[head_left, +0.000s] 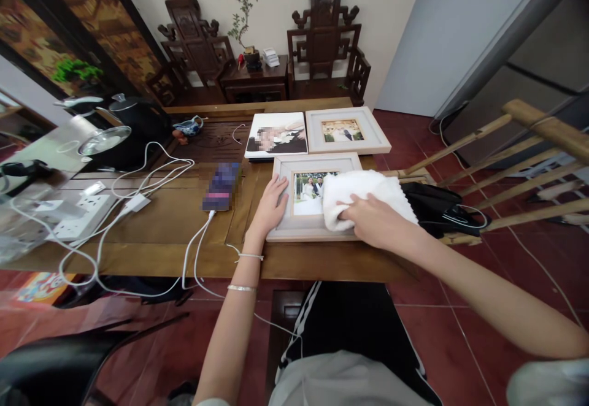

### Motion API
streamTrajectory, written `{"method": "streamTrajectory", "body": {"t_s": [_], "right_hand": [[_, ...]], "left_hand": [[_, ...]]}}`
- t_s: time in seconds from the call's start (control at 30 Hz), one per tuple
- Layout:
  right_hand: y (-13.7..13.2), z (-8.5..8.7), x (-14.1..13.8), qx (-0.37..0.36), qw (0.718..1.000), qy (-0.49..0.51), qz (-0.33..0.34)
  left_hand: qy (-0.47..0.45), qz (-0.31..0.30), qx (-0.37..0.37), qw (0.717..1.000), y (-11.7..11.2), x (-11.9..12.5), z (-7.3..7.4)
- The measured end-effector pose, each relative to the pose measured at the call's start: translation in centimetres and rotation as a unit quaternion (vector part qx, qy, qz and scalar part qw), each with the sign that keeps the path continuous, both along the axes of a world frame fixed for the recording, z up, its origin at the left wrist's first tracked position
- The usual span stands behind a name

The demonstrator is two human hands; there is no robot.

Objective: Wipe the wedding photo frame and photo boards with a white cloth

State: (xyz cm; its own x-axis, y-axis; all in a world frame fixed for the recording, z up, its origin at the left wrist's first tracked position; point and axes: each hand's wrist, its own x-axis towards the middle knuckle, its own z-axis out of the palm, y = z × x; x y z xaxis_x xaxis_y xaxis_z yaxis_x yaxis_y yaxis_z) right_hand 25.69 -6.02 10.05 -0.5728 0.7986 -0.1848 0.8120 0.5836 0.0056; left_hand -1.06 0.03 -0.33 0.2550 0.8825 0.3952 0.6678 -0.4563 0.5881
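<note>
A pale framed photograph (301, 164) lies flat on the wooden table (175, 234) in front of me. My left hand (269, 206) rests flat on its left edge, fingers stretched out, holding it down. My right hand (368, 219) presses a white cloth (368, 191) onto the right half of the frame, fingers curled onto the cloth. Two more pictures lie behind it: an unframed print (276, 135) and a second pale frame (347, 130).
A phone (221, 186) on a white cable lies left of the frame. Further left are a power strip (76, 216), tangled cables and a kettle (133, 118). A black bag (437, 206) sits at the table's right end. Wooden rails (506, 148) stand right; carved chairs behind.
</note>
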Motion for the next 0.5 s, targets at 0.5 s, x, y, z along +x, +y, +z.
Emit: {"method": "streamTrajectory", "body": {"t_s": [0.5], "right_hand": [[4.6, -4.5, 0.1, 0.157, 0.987, 0.002, -0.022]], "left_hand": [[0.009, -0.003, 0.005, 1.000, 0.1, -0.1, -0.2]]}}
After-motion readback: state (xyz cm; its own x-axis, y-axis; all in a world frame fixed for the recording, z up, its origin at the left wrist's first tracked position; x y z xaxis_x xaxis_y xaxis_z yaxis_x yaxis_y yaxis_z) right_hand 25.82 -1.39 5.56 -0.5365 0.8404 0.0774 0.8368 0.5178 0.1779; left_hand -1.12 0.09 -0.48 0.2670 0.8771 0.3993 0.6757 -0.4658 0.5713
